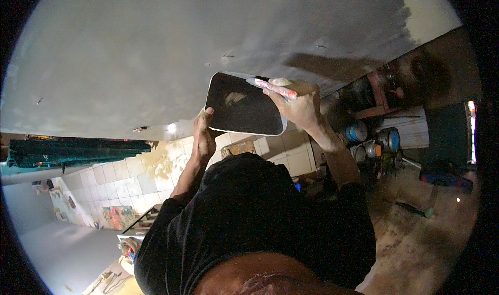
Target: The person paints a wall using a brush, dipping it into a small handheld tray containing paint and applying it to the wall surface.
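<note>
My left hand (204, 122) is closed on the left edge of a dark tray (249, 113) with rounded corners and a thin pale rim, its thumb lying over the rim. A small pale smear shows on the tray's dark face. At the tray's upper right, my right hand (301, 105) grips a putty knife (280, 89) by its red-and-white handle. The knife's grey front end meets the tray's upper edge, and most of the blade is hard to make out. Just beyond both hands rises a grey-coated wall (130, 51), with paler uncoated patches at its upper right.
Small fixings jut from the wall. Pale floor tiles (122, 173) are stained at lower left, beside a dark green cloth (78, 152). Right of me stand several buckets (356, 131) and a reddish-brown wooden frame (378, 95). A dark-headed tool (413, 209) lies on the brown floor.
</note>
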Motion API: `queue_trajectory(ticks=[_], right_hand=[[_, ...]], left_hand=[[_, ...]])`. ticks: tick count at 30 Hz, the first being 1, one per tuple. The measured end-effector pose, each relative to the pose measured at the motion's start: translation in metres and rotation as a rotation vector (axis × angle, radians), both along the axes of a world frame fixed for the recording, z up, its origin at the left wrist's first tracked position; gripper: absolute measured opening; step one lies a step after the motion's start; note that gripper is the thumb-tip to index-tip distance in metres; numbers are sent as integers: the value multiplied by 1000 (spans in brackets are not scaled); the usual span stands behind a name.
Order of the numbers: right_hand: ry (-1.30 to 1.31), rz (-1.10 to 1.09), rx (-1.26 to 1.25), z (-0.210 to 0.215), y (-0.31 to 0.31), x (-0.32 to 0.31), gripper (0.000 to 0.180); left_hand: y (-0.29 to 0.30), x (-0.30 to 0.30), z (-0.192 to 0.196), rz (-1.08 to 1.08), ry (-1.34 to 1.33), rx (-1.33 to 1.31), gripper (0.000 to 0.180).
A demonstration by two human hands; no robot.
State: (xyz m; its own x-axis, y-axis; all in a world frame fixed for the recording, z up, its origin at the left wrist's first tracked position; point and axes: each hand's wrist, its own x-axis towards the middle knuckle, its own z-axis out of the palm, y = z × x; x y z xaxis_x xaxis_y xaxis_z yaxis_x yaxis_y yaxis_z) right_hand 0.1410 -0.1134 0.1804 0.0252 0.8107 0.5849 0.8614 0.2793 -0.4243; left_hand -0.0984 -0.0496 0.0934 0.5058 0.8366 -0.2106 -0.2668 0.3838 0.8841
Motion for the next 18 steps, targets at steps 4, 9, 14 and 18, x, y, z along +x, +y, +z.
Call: queue_trajectory(ticks=[4, 9, 14, 18], right_hand=[[-84, 5, 232, -3, -13, -1, 15], [525, 98, -98, 4, -32, -14, 12], [431, 175, -253, 21, -27, -26, 14], [389, 180, -75, 20, -20, -18, 11]], left_hand=[[5, 2, -5, 18, -39, -19, 65], [4, 13, -6, 65, -42, -21, 60], [11, 21, 2, 18, -10, -36, 58], [15, 21, -6, -11, -56, -20, 59]])
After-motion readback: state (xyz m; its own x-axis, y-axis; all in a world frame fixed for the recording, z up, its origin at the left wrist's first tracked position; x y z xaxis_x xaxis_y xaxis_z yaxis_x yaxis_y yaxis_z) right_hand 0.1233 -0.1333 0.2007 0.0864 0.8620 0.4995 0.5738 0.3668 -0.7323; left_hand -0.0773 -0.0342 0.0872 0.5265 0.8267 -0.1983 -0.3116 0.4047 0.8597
